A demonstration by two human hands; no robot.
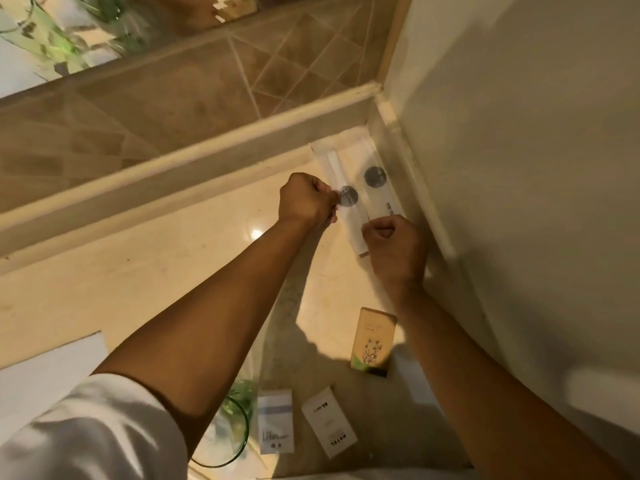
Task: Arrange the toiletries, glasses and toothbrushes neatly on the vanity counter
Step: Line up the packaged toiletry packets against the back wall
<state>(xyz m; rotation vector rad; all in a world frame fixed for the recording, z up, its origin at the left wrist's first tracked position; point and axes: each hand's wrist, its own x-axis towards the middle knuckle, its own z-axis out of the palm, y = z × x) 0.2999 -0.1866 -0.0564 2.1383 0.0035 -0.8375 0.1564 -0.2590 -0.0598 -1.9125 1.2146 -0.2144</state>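
Two wrapped toothbrush packets lie side by side in the far right corner of the cream vanity counter (173,271), each with a round grey sticker. My left hand (306,200) pinches the left toothbrush packet (341,181) at its sticker. My right hand (394,244) pinches the near end of the right toothbrush packet (375,178). Nearer me lie a tan flowered box (372,341), a white "HOTEL" packet (329,420) and a white-blue packet (276,420). A green-tinted glass (225,434) stands beside my left forearm, partly hidden by it.
A raised cream ledge (194,157) and brown tiled wall (194,84) run behind the counter. A pale wall (519,150) closes the right side. Reflected green glasses (62,32) show in the mirror at top left. A white surface (41,368) sits at lower left.
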